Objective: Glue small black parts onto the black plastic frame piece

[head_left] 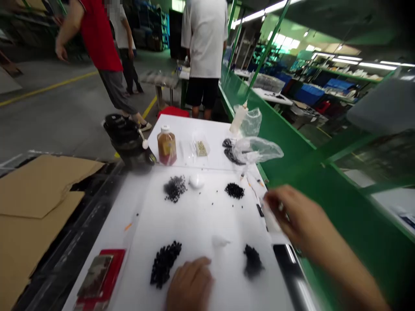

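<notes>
My left hand (189,285) rests on the white table (201,220) near its front edge, fingers curled, next to a pile of small black parts (164,263). Nothing shows in it. My right hand (288,214) hovers at the table's right edge, blurred, closed on a small white piece (269,216). Three more black piles lie on the table: back left (175,188), back right (234,190) and front right (253,261). A small white lump (220,240) lies between the front piles.
At the back stand a brown-liquid bottle (166,147), a small bag of pale parts (201,148) and clear plastic bags (256,149). A red case (100,276) lies front left, cardboard (35,190) further left. A phone (287,259) lies right. Three people stand beyond.
</notes>
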{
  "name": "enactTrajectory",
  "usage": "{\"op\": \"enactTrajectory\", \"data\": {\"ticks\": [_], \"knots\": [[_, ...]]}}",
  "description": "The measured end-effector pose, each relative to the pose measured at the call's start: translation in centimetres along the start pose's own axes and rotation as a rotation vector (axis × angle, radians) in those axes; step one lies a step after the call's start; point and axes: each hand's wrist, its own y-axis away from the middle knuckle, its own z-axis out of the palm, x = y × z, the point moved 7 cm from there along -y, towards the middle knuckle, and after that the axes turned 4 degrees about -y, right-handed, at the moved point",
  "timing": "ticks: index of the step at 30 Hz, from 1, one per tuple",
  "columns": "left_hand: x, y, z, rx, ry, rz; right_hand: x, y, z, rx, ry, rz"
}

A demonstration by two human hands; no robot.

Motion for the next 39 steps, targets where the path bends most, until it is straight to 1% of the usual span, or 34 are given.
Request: {"op": "enactTrajectory", "data": {"ticks": [1, 2, 3, 4, 5, 7, 9, 12, 16, 20, 24, 29, 39], "knots": [[0.0, 0.0, 0.2, -0.013, 0.023, -0.007, -1.7, 3.9, 2.1, -0.052, -0.174, -0.122], [-0.1, 0.0, 0.3, -0.028, 0.040, -0.029, -3.2, 7.4, 4.4, -0.109, -0.323, -0.189], [-0.1, 0.0, 0.3, -0.041, 0.056, -0.044, -4.2, 10.3, 6.3, -0.076, -0.424, -0.205], [-0.1, -0.1, 0.4, -0.056, 0.072, -0.058, -5.1, 12.6, 8.5, -0.058, -0.454, -0.189], [-0.1, -0.1, 0.3, -0.068, 0.086, -0.068, -5.7, 14.3, 10.5, -0.036, -0.474, -0.166], [0.1, -0.2, 0.3, -0.091, 0.111, -0.075, -6.3, 16.2, 13.3, 0.042, -0.495, -0.102], [0.1, -0.2, 0.2, -0.114, 0.128, -0.074, -6.3, 16.8, 14.5, 0.115, -0.520, -0.044], [0.2, -0.1, -0.1, -0.145, 0.139, -0.064, -5.6, 17.2, 14.1, 0.180, -0.550, 0.041], [0.4, 0.2, -0.5, -0.174, 0.147, -0.059, -5.0, 18.0, 13.2, 0.149, -0.555, 0.152], [0.5, 0.6, -0.8, -0.171, 0.154, -0.072, -5.1, 18.1, 13.6, 0.109, -0.539, 0.213], [0.5, 0.6, -0.6, -0.171, 0.163, -0.071, -5.4, 17.7, 14.4, 0.094, -0.503, 0.253], [0.4, 0.6, -0.4, -0.163, 0.171, -0.073, -5.7, 17.3, 14.7, 0.105, -0.460, 0.269], [0.3, 0.5, -0.5, -0.164, 0.186, -0.078, -5.8, 17.1, 14.3, 0.093, -0.495, 0.201]]}}
